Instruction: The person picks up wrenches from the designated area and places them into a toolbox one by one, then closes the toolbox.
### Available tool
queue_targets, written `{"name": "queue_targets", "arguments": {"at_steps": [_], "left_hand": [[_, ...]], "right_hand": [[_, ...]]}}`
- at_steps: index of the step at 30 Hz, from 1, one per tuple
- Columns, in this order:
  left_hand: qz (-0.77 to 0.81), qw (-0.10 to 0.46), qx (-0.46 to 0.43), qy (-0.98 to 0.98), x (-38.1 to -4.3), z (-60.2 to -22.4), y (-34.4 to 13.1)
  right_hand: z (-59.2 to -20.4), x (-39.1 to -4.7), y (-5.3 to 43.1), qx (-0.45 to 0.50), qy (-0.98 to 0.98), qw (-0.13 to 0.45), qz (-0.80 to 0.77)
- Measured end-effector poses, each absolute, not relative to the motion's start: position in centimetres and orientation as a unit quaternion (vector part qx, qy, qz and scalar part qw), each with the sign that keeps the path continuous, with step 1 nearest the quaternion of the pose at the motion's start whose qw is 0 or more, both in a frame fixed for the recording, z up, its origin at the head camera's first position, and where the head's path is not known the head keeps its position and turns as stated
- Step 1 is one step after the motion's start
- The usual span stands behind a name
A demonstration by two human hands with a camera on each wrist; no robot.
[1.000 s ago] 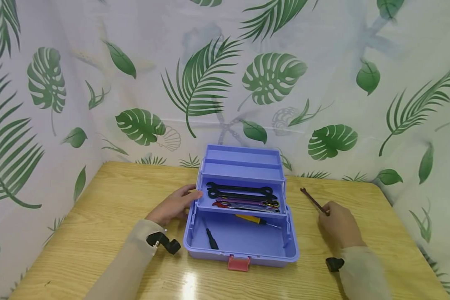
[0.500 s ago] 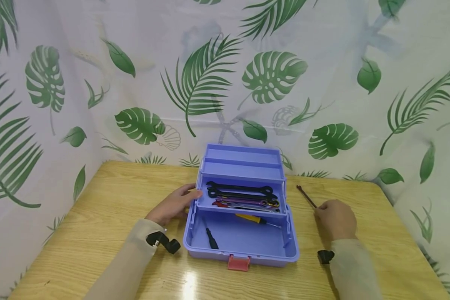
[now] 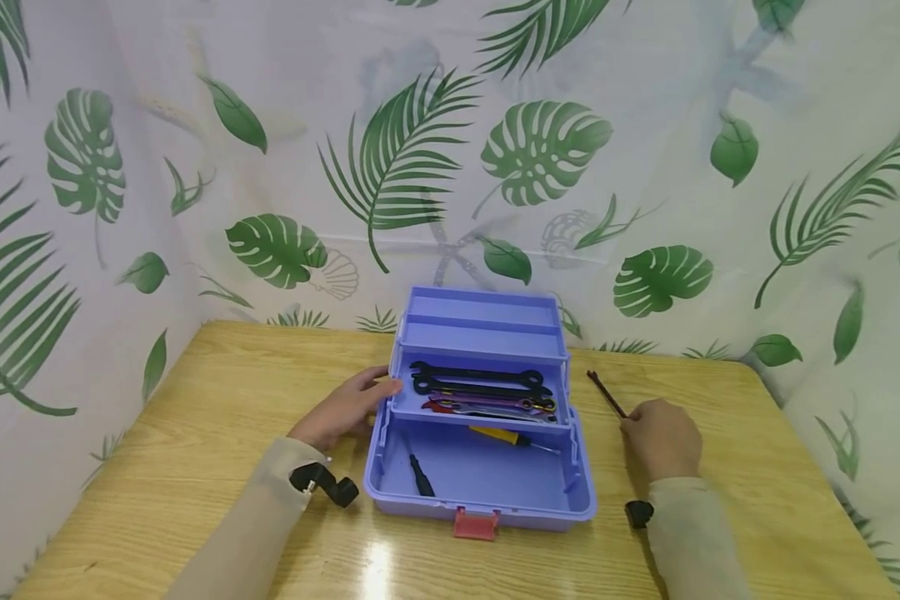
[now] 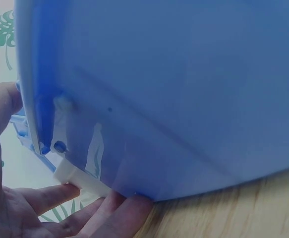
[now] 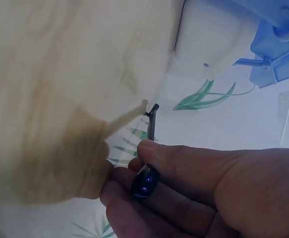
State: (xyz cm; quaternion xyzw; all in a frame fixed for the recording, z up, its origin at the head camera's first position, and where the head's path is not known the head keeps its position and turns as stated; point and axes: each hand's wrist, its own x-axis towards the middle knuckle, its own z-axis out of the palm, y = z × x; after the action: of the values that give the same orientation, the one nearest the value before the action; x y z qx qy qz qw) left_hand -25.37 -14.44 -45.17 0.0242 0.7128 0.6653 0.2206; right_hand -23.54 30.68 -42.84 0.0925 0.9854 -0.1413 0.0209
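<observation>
An opened purple-blue toolbox (image 3: pixel 405 506) stands on the table. My left hand (image 3: pixel 337 414) holds its left side, the thumb over the edge of the tray (image 3: pixel 487 422) and the fingers against the outer wall. That wall fills most of the left wrist view. To the right of the toolbox, my right hand (image 3: pixel 663 437) pinches a slim dark wrench (image 3: pixel 606 393) between thumb and fingers. Its far end points away and left, toward the back of the table. In the right wrist view the wrench's near end (image 5: pixel 145 181) shines dark blue-purple under the thumb.
Several wrenches (image 3: pixel 480 387) lie in the tray. A yellow-handled screwdriver (image 3: pixel 498 434) and a black screwdriver (image 3: pixel 422 477) lie in the lower compartment. A red latch (image 3: pixel 476 525) hangs at the front. Behind the wooden table (image 3: pixel 270 367) hangs a leaf-patterned cloth (image 3: pixel 285 167).
My right hand has moved left with the wrench, closer to the toolbox. The left hand and the toolbox stay in place.
</observation>
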Motion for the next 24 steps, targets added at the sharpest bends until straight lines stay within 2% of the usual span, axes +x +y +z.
{"name": "queue_targets", "arguments": {"at_steps": [11, 20, 24], "left_hand": [[0.660, 0.222, 0.022, 0.717, -25.4, -45.0, -14.5], [0.658, 0.228, 0.018, 0.718, -25.4, -45.0, -14.5], [0.658, 0.227, 0.019, 0.718, -25.3, -44.9, -14.5]], "right_hand": [[-43.3, -23.5, 30.6, 0.062, 0.983, -0.026, -0.173], [-42.7, -23.3, 30.9, 0.069, 0.976, 0.007, -0.207], [-42.5, -23.2, 30.5, 0.072, 0.973, -0.011, -0.221]]}}
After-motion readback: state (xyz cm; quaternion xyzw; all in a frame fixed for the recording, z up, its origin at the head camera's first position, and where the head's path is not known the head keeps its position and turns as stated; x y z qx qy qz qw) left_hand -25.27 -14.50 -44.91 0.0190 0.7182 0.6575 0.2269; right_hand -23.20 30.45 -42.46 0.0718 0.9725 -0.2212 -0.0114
